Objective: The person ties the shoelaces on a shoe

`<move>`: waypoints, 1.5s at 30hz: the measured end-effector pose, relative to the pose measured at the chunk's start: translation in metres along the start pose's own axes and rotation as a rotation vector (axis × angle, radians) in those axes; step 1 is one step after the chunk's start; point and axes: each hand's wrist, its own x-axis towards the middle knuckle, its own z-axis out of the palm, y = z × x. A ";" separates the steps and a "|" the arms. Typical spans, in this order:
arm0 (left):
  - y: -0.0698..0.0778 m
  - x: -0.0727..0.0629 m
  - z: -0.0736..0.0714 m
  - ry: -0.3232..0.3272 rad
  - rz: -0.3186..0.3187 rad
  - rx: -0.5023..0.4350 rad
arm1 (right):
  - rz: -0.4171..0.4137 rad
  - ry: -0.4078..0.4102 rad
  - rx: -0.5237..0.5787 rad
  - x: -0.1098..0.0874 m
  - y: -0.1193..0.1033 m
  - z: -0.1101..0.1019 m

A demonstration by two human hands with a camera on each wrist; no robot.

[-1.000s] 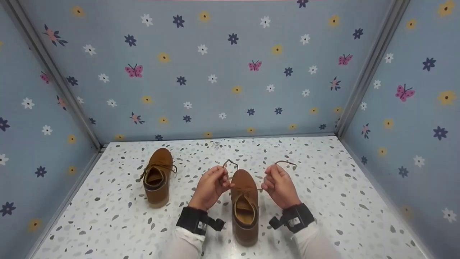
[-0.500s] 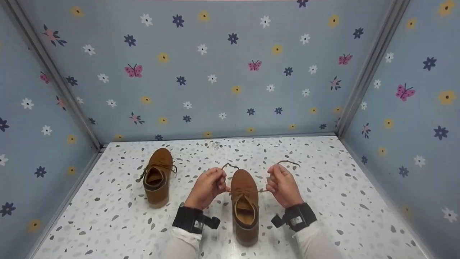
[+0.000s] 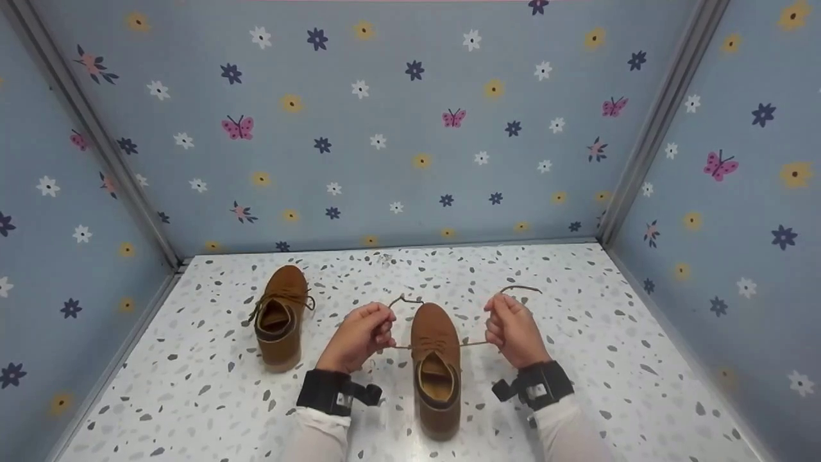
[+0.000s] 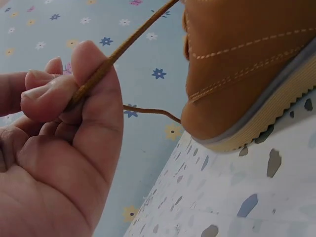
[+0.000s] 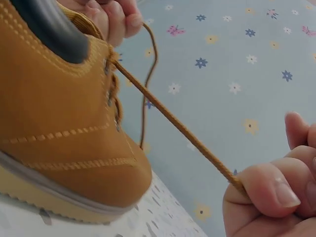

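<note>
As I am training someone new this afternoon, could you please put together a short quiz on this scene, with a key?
1. True or false: the left hand and the right hand each pinch lace coming from the nearer shoe.

2. Multiple choice: in the head view, where does the farther shoe stand?
A) Between the two hands
B) To the left of the left hand
C) To the right of the right hand

3. Fill in the blank: in the right wrist view, the stretch of lace running from the nearer shoe to the right hand looks ____ (straight or looped).

Key: 1. True. 2. B. 3. Straight.
</note>
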 end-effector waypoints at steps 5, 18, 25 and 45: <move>0.001 -0.002 -0.004 -0.024 -0.011 0.044 | 0.004 0.003 -0.077 0.000 -0.001 -0.005; 0.003 -0.004 -0.013 -0.034 -0.044 0.122 | 0.023 0.024 -0.107 0.001 -0.003 -0.013; 0.005 -0.006 -0.015 -0.048 -0.046 0.130 | 0.048 0.042 -0.130 0.000 -0.005 -0.015; 0.001 -0.002 -0.005 0.039 -0.065 0.150 | 0.083 0.019 -0.139 0.000 -0.001 -0.014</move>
